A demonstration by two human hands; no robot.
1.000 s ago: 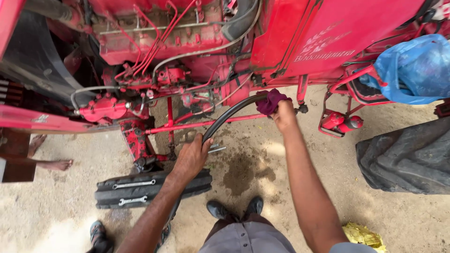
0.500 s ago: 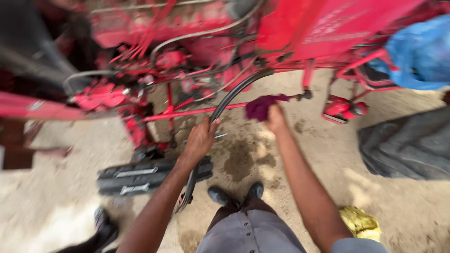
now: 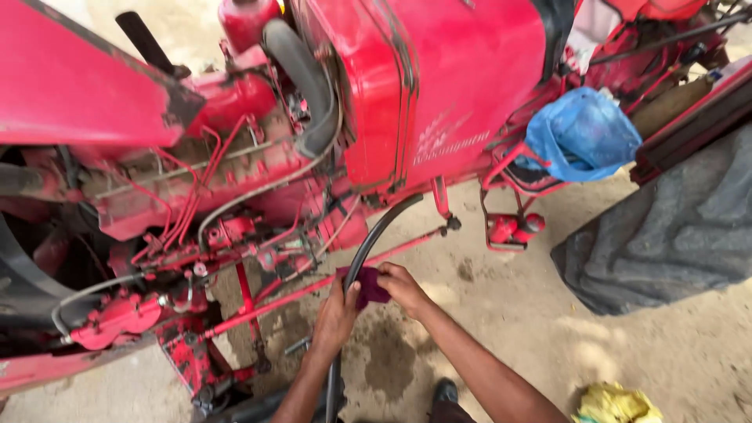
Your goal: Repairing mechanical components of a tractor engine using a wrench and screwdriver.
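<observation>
Bright red on the tractor's fuel tank [image 3: 439, 102], with faint paler lettering on its side. Same red on the engine block [image 3: 196, 180], dulled by brown grime, and on the thin fuel lines [image 3: 188, 196] and the long steering rod [image 3: 313, 288]. Black for the curved rubber hose [image 3: 368, 243]. Deep purple-maroon for the rag [image 3: 368, 286]. Blue for the plastic bag [image 3: 583, 133]. Dark grey for the big tyre [image 3: 666, 235]. Yellow for the crumpled cloth [image 3: 615, 403]. Pale sandy tan for the ground [image 3: 517, 313], blotched by a darker brown stain [image 3: 388, 360].
</observation>
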